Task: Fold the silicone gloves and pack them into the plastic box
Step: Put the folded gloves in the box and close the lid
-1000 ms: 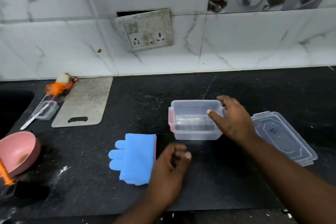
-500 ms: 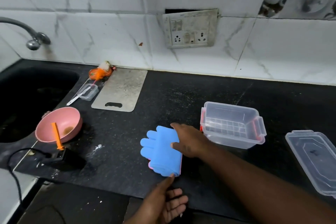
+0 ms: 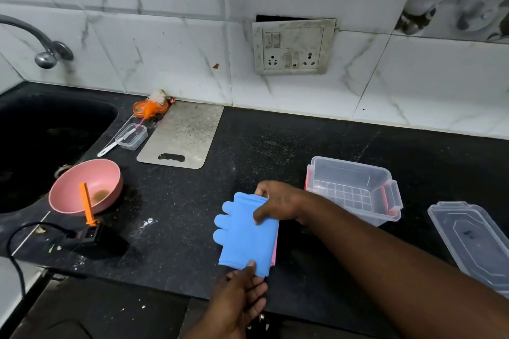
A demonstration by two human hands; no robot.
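Black speckled stone makes up the surface [image 3: 289, 151], backed by white marbled wall tiles, and near its front edge lie the folded silicone gloves [image 3: 246, 237], a blue layer on top with a pink edge showing along the right side. The bundle's long axis runs from the front edge toward the wall, slightly tilted, and the rounded blue glove fingertips stick out to the left at its far end. The right hand [image 3: 278, 205] reaches in from the lower right, its forearm crossing the front of the surface, and grips the bundle's far right corner, thumb pressed on top of the blue layer and the other fingers curled over the far edge. The left hand [image 3: 239, 297] comes up from below the front edge, palm turned partly upward, thumb tip pinching the bundle's near edge against the fingers beneath. Just right of the right hand stands the plastic box [image 3: 355, 190], clear, open, with red latches at its ends and nothing inside. Farther right, apart from it, the lid [image 3: 473, 239] lies flat. Toward the left sit a pink bowl [image 3: 85, 187] with an orange stick leaning in it, a grey cutting board [image 3: 183, 135], a small clear container [image 3: 132, 136], and a dark sink [image 3: 49, 146] under a metal tap [image 3: 45, 52].
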